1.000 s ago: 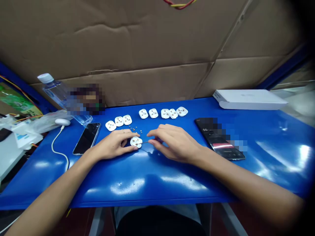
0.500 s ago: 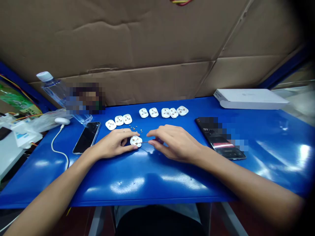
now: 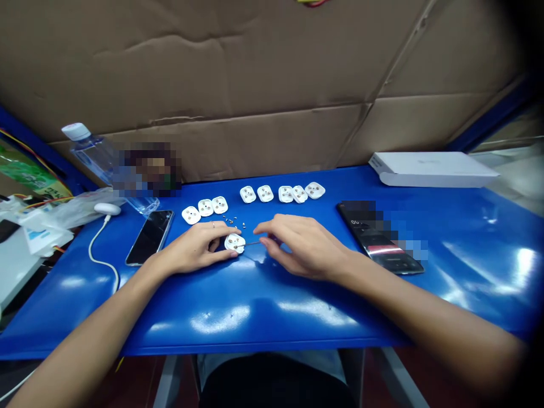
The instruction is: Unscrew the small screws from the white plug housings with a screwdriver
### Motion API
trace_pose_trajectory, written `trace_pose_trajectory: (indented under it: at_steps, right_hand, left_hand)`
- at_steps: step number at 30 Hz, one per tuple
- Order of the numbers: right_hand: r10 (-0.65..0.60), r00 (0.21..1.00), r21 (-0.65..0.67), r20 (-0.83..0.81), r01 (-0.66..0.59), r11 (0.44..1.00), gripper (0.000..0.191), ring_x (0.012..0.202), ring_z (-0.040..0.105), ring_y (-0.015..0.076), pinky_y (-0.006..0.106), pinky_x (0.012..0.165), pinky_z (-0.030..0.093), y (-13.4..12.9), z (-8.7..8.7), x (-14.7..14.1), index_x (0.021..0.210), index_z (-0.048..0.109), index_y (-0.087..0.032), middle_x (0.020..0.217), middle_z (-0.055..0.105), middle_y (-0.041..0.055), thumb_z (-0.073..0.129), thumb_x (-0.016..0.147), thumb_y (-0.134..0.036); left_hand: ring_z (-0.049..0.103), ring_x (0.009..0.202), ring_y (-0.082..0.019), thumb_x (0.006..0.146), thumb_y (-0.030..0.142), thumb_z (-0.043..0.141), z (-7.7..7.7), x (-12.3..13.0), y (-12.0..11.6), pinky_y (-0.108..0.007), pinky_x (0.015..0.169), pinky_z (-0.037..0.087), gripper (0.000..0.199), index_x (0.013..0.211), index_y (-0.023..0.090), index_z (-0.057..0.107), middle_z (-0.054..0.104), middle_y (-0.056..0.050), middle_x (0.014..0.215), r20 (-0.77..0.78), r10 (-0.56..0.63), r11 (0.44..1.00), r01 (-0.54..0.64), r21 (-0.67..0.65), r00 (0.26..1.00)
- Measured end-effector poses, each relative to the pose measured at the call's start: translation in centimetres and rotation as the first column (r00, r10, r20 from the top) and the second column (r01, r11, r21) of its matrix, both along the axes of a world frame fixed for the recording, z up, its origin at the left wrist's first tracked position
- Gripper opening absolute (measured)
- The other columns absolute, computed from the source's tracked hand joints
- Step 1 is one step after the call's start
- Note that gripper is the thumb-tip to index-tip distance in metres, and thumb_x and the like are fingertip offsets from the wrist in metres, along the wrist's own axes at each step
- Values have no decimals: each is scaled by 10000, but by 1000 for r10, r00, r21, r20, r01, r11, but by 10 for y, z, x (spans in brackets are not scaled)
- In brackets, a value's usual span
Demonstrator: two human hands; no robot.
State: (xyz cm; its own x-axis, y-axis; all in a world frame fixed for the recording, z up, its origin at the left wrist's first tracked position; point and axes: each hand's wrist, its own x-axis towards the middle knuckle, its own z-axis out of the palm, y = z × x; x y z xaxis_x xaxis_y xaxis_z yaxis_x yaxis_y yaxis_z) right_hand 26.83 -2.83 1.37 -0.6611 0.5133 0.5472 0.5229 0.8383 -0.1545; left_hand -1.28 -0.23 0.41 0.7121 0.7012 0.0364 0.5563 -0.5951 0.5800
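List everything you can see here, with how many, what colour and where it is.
Held piece: one, white, at the left hand
Other pieces: eight, white, back of table
Thin tool: one, dark, at the held piece
Small screws: several, metallic, behind the held piece
Phones: two, dark, left and right
Bottle: one, clear, white cap, back left
Oval puck: one, white, corded, left
Box: one, white, back right
Plastic bag: clear, left
Green item: one, far left
Pixelated item: one, dark, beside bottle
Table: one, blue, below
Cardboard: brown, behind
Wires: red and yellow, top edge and left
Left hand: one, left of centre
Right hand: one, right of centre
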Motion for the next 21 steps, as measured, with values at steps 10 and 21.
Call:
trace_pose_trajectory:
  at_steps: [10,21]
  right_hand:
    - [-56,998,-73,27,58,996,254,761,733,230,321,626,513,-1,2,-1,1245,583,-166,892,767,67,532,1064,-337]
    - [26,999,-56,-32,-28,998,252,833,744,243,359,689,581,-1,2,-1,1256,561,-136,997,767,116,532,1037,-257]
  left_hand:
    - [592,737,-166,1006,537,643,1,1,0,-297,742,474,485,1371,219,676,632,-13,855,-5,-4,1000,4,7,1000]
    - [592,745,-164,1009,522,651,1,0,0,-297,752,462,468,1367,221,675,611,-1,831,-8,-15,1000,15,15,1000]
